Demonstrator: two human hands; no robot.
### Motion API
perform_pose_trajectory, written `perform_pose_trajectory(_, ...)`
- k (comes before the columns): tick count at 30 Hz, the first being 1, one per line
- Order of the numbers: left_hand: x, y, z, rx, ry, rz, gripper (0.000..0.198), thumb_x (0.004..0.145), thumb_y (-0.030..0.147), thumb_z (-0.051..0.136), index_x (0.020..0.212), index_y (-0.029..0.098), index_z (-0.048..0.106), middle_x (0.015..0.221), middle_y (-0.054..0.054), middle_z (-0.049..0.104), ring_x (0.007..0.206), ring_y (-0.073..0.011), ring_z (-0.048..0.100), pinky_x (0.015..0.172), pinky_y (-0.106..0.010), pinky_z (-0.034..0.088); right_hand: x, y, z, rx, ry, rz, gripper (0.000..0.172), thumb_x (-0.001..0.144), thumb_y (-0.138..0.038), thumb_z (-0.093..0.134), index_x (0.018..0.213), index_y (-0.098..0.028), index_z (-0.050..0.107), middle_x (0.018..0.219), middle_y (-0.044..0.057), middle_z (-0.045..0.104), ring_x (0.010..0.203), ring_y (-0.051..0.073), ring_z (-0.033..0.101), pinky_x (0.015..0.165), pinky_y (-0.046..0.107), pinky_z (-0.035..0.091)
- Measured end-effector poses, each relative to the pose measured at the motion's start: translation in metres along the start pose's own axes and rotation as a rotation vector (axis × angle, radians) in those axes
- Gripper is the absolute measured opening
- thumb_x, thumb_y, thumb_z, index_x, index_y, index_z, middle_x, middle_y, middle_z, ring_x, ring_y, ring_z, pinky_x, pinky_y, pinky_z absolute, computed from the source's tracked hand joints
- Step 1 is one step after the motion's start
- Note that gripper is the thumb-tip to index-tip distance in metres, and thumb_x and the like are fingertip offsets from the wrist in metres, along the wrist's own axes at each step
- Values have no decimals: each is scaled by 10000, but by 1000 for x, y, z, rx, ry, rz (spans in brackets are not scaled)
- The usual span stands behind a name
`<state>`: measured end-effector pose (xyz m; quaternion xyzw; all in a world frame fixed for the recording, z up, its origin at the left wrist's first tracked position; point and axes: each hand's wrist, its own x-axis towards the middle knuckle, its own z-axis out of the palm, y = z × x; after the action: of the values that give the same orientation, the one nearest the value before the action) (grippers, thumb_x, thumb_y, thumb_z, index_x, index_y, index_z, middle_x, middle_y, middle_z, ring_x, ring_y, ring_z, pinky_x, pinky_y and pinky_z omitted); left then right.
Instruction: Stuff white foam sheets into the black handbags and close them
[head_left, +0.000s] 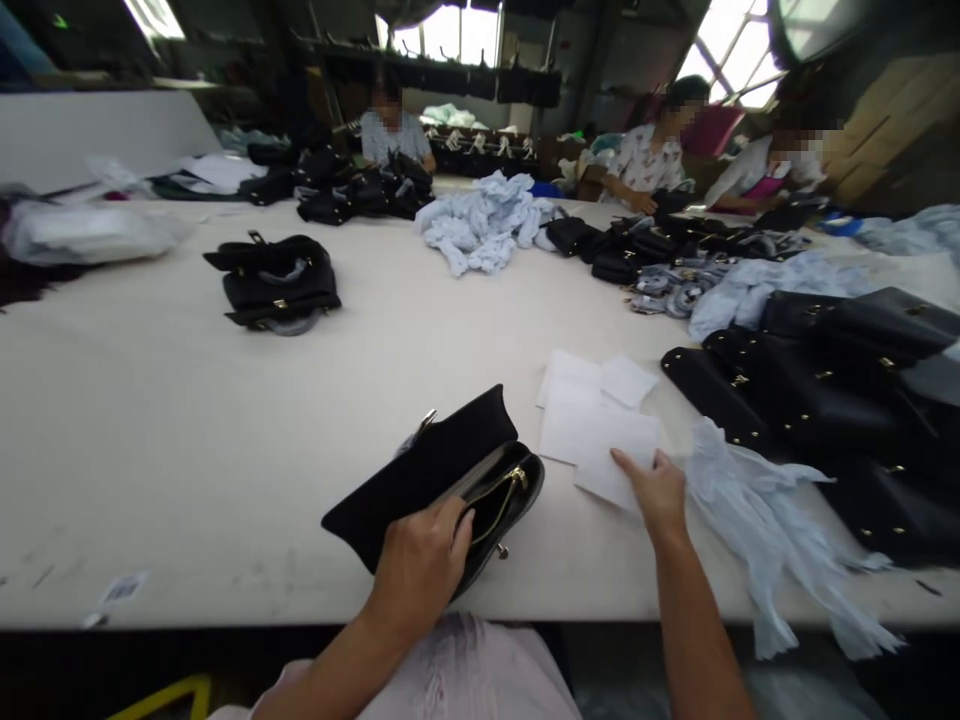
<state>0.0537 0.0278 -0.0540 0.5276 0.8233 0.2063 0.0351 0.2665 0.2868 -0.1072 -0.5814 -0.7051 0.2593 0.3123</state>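
A black handbag (439,465) lies tilted near the table's front edge, its flap folded back and a gold zipper showing inside the mouth. My left hand (424,555) is closed on the rim of its opening, the fingertips partly hidden inside. To the right, my right hand (656,495) grips the near corner of a white paper sheet (611,460), thumb on top and the other fingers mostly out of sight. More white sheets (570,400) lie overlapped just beyond it. Crumpled pale tissue paper (757,520) spreads right of that hand.
Black bags (825,390) are stacked at the right. Another black bag (281,280) stands at the far left, and a tissue heap (487,220) sits at the back. Several people work across the white table (187,430), near piles of black bags (360,190).
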Motion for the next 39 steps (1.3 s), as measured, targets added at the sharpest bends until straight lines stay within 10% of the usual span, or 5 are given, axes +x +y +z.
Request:
perform_pose_trajectory(5, 0, 7, -2, -29, -57, 16, 196, 937, 243, 454, 826, 187, 605, 747, -34, 692, 670, -195, 668, 595, -277, 469, -48, -67, -42, 425, 121, -157, 388, 742, -395, 761, 1028, -147, 677, 995, 112, 716, 903, 255, 668, 797, 402, 545)
perform_pose_trajectory(11, -6, 9, -9, -165, -151, 9, 170, 856, 93, 459, 766, 174, 578, 728, -37, 670, 634, -169, 642, 551, -236, 445, -70, -133, -33, 803, -897, -707, 217, 914, -350, 589, 1030, -208, 707, 993, 108, 718, 950, 227, 660, 830, 392, 537)
perform_pose_trajectory(17, -11, 0, -22, -213, -72, -54, 246, 873, 110, 425, 941, 170, 653, 799, -74, 695, 748, -198, 681, 681, -277, 534, -47, -145, -19, 579, -1223, -757, 348, 952, -442, 488, 1054, -185, 701, 1007, 103, 717, 959, 190, 658, 862, 331, 521)
perform_pose_trajectory(30, -19, -6, -23, -364, -34, 35, 321, 819, 76, 440, 1044, 189, 639, 928, -74, 698, 840, -209, 677, 734, -300, 562, -42, -189, -14, 110, -1274, -1025, 356, 904, -39, 428, 1082, -196, 693, 1048, 37, 718, 988, 128, 649, 889, 238, 481)
perform_pose_trajectory(39, -11, -10, -31, -136, -196, -132, 344, 836, 9, 437, 1060, 163, 648, 945, -87, 667, 866, -222, 665, 778, -344, 538, -61, -191, -11, -518, -1019, -1153, 292, 844, -44, 500, 1007, -208, 679, 948, 66, 725, 834, 170, 666, 684, 251, 447)
